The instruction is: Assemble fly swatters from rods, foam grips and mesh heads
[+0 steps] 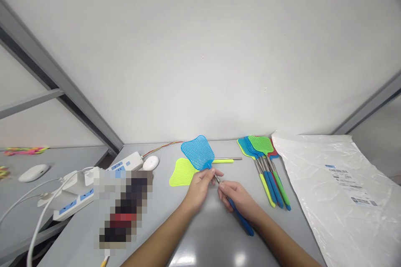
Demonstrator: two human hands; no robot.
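A blue fly swatter (198, 150) is held in front of me over the table, its mesh head up and to the left. My left hand (202, 183) pinches it at the neck just below the head. Around the metal rod, above the blue grip, my right hand (236, 198) is closed. The grip's end sticks out under the right hand. Behind my left hand lies a yellow-green mesh swatter head (181, 172), partly covered by the blue one. Beyond it rests a yellow-green handle (224, 161) with a metal rod.
Several fly swatters (266, 167) in green, blue, yellow and red lie bunched on the right. Beside them is a white plastic bag (344, 192) with a printed label. Power strips (73, 208), a white round object (151, 163) and a pixelated area (125, 208) are left. A wall (200, 71) stands behind.
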